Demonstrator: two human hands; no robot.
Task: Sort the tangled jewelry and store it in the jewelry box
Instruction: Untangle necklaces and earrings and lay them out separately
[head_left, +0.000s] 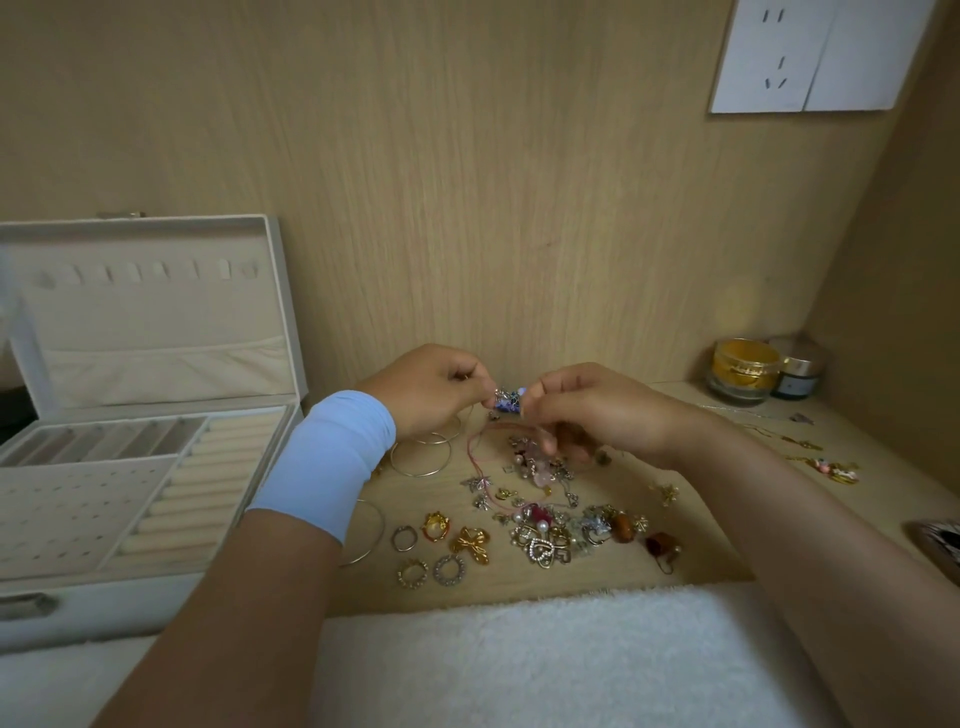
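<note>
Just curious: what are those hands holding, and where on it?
A small blue-and-silver trinket: the left hand pinches its left end, the right hand its right end.

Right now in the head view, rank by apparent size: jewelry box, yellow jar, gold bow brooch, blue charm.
1. jewelry box
2. yellow jar, despite sitting farther back
3. gold bow brooch
4. blue charm, partly hidden, so 3 and 4 are unsure

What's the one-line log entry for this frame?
phase: untangling | left hand: pinches blue piece | right hand: pinches blue piece | pile: on desk | box: open
</note>
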